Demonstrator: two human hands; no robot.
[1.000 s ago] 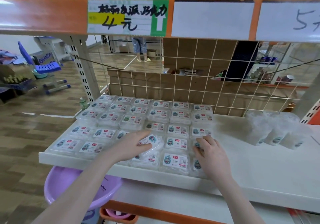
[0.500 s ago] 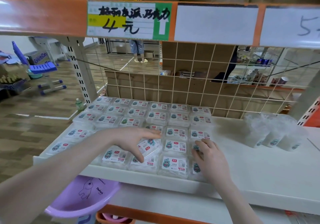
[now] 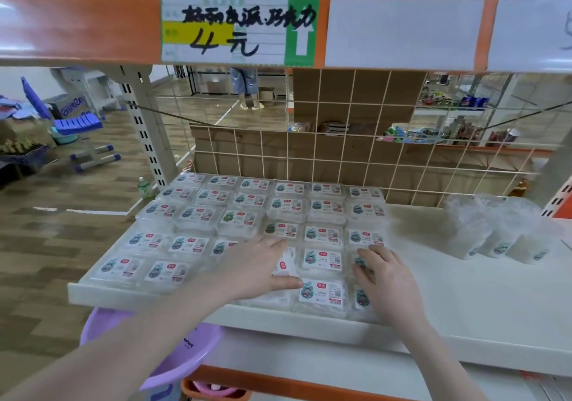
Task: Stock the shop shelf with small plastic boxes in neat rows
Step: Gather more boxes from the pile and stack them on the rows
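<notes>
Small clear plastic boxes [image 3: 322, 260] with blue cartoon labels lie in rows on the left half of the white shelf [image 3: 470, 295]. My left hand [image 3: 258, 269] covers one box [image 3: 284, 265] in the second row from the front. That box is turned askew, with my fingers over its top and my thumb along its near edge. My right hand [image 3: 385, 280] rests on the boxes of the rightmost column near the front, fingers slightly bent on their lids.
A wire grid [image 3: 340, 156] backs the shelf. An orange price rail [image 3: 77, 29] hangs overhead. Bagged clear cups [image 3: 495, 236] stand on the shelf at right. A purple basin [image 3: 176, 360] sits below the shelf's front edge.
My left hand has carried the askew box down and to the right into the grid, now lying lower over it. My right hand has stayed on the rightmost column.
</notes>
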